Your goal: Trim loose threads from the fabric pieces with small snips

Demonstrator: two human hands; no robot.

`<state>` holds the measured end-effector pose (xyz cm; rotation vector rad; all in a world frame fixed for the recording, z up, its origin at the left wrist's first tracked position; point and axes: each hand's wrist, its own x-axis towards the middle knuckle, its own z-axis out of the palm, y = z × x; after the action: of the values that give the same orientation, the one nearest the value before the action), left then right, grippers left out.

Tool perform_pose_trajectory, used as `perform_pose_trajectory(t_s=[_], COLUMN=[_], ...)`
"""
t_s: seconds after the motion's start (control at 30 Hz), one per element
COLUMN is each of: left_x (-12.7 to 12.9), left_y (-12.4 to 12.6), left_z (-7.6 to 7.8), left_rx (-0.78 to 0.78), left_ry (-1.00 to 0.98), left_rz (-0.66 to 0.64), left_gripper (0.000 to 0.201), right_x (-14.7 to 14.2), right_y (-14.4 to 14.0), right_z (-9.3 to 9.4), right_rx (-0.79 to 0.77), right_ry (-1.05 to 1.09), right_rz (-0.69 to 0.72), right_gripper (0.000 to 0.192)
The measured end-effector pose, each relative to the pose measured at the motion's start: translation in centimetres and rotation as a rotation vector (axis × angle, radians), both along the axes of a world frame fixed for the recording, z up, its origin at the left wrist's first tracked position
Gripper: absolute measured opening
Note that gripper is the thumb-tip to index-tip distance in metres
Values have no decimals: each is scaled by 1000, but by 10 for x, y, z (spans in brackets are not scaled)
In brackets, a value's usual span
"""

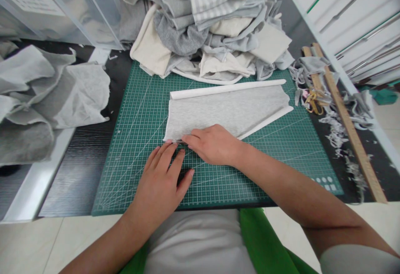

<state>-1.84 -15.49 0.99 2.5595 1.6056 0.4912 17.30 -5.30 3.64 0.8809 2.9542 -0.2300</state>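
A light grey piece of fabric [225,109] lies flat on the green cutting mat [146,111], its long edges curling to show a white underside. My left hand [164,172] rests palm down on the mat with fingers spread, its fingertips touching the fabric's near left corner. Beside it, my right hand [215,143] lies over the fabric's near edge. Its fingers are bent and close together at that edge, and whatever may be under the fingertips is hidden.
Folded grey and cream fabrics [203,28] are heaped behind the mat. Loose grey cloth [53,95] lies at left, before a clear plastic bin [62,7]. At right are a wooden ruler [350,128], yellow-handled scissors [314,101] and fabric scraps [336,132].
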Motion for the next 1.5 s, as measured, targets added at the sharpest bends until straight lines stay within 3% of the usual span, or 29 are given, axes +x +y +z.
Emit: perform_pose_trajectory(t_s=[0.33, 0.9, 1.23, 1.5], left_x=[0, -1, 0, 0], left_y=[1, 1, 1, 1], left_z=[0, 0, 0, 0], left_rx=[-3, -10, 1, 8], left_ry=[-8, -28, -36, -28], left_rz=[1, 9, 4, 1], left_gripper=[42, 42, 40, 42], right_x=[-4, -2, 0, -3], right_y=[-4, -1, 1, 1], right_z=[3, -2, -4, -3], right_rx=[71, 14, -50, -9], right_ry=[-47, -4, 54, 46], right_rz=[5, 36, -30, -44], right_gripper=[35, 34, 33, 35])
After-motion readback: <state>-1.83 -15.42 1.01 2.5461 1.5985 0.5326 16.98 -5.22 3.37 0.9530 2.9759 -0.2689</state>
